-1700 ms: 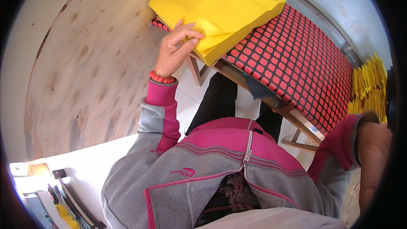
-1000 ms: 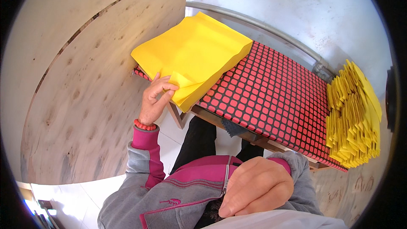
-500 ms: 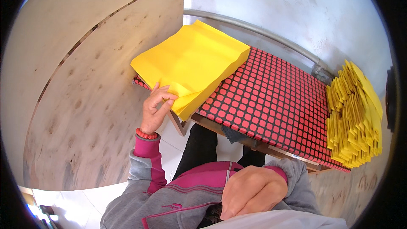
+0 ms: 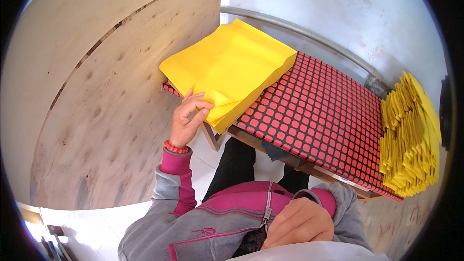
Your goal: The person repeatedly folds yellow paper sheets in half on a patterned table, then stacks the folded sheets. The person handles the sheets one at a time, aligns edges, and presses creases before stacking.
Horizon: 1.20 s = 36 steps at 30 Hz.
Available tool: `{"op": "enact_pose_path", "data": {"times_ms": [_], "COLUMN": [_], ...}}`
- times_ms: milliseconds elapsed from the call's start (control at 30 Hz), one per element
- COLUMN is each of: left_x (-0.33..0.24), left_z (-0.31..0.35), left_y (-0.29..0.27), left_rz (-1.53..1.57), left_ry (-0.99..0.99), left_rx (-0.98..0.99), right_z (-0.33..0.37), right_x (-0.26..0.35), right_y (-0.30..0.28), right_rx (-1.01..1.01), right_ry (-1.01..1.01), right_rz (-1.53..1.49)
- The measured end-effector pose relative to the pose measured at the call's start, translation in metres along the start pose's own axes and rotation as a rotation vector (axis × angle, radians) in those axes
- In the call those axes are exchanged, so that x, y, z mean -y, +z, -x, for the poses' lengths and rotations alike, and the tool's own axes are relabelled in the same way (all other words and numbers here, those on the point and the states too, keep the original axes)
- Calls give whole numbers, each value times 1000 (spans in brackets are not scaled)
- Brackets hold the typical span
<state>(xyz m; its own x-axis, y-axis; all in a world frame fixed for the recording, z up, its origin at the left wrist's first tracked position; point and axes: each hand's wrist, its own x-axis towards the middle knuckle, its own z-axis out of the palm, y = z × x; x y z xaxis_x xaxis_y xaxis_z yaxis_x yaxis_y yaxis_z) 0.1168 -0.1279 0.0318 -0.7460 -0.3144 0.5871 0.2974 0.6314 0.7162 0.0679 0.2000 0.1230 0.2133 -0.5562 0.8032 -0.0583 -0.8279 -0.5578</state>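
Swung in from the far right since a moment ago, the right hand (image 4: 300, 223) sits curled before the grey jacket (image 4: 215, 220); whether it grips anything, I cannot tell. Yellow sheets (image 4: 234, 58) lie stacked on the left end of the bench (image 4: 319, 116). At their turned-up near corner, the left hand (image 4: 187, 117) has thumb and forefinger nearly together, a pinch unclear. Light fingers should avoid creasing. Folded yellow pieces (image 4: 411, 145) stand at the right end.
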Motion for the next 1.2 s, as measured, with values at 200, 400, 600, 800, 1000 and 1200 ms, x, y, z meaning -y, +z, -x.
{"op": "enact_pose_path", "data": {"times_ms": [200, 400, 600, 800, 1000, 1200], "left_x": [3, 10, 11, 14, 17, 13], "left_z": [2, -1, 0, -1, -1, 0], "left_y": [0, 1, 2, 2, 3, 2], "left_rz": [12, 30, 51, 69, 89, 78], "left_ry": [4, 11, 16, 41, 60, 25], "left_rx": [-5, 13, -29, -21, -3, -5], "right_z": [-19, -11, 2, 14, 18, 24], "right_x": [13, 58, 84, 102, 112, 114], "right_y": [-27, -86, -95, -98, -101, -101], "right_rx": [96, -84, -133, -135, -146, -164], "right_ry": [18, 209, 273, 313, 357, 356], "right_rz": [443, 624, 708, 752, 790, 819]}}
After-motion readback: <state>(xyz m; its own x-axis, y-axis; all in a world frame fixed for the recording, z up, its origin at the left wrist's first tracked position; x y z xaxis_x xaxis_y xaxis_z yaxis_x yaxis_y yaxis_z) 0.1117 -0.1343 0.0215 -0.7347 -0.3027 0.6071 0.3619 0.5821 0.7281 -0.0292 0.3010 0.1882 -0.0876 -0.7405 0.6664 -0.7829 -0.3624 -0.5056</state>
